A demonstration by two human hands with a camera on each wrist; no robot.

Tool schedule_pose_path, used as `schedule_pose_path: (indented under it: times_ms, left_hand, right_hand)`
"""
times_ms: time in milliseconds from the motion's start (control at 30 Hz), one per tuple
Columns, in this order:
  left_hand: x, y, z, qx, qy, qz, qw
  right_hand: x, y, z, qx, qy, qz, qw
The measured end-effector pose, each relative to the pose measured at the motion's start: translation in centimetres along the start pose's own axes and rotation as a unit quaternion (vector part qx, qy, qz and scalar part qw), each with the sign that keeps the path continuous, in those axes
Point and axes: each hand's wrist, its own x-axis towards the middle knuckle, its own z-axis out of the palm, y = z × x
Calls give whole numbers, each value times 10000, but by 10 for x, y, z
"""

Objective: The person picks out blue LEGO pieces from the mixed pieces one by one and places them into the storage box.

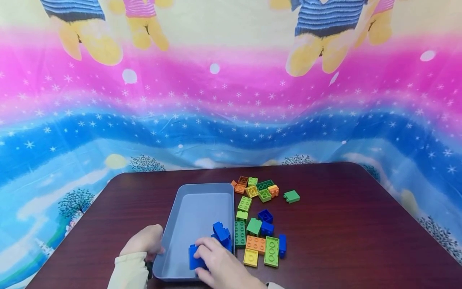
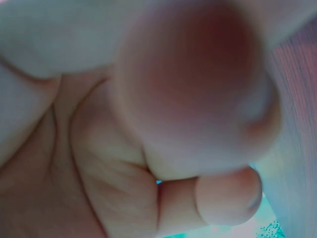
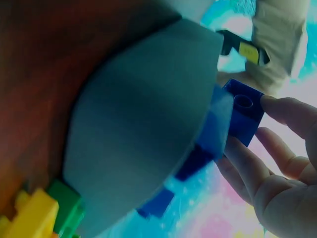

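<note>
In the head view my right hand [image 1: 225, 265] is over the near end of the grey tray [image 1: 202, 190]. Its thumb and fingertips pinch a blue toy brick [image 3: 242, 116], seen at the tray's near end. More blue bricks [image 1: 221, 233] lie in the tray just beyond the fingers, partly covered by the hand. At the tray's left side is my left hand [image 1: 146, 241], close against the rim. Its fingers [image 2: 228, 198] are curled in the left wrist view, with nothing visible inside them; whether they touch the tray's outer wall cannot be seen.
Loose bricks lie along the tray's right side: a dark green brick [image 1: 240, 234], an orange one [image 1: 255, 244], a lime one [image 1: 271, 252] and several others. A green brick [image 1: 292, 196] sits apart. Behind the dark red table [image 1: 343, 224] hangs a colourful printed cloth [image 1: 231, 100].
</note>
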Motion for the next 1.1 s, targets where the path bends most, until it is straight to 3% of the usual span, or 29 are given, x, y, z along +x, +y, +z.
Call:
schedule_pose_path:
  times_ms: [233,500,800,933,1100]
  left_hand:
    - [1,0,1,-24,-12,31,10000]
    - [0,0,1,45,68,108,9999]
    - [0,0,1,108,65,145,9998]
    - [0,1,1,89,20,80,9999]
    - [0,0,1,110,40,124,9999]
  right_hand:
    - [-1,1,13,-289,-551,-55,9980]
    - [1,6,14,-992,-956,-216,9902]
    - [2,6,13,-1383,-1361,51,9810]
    - [2,6,11,-1519,-1362,-48,9790]
    - [1,7,6,-1710,-900,-375,9804]
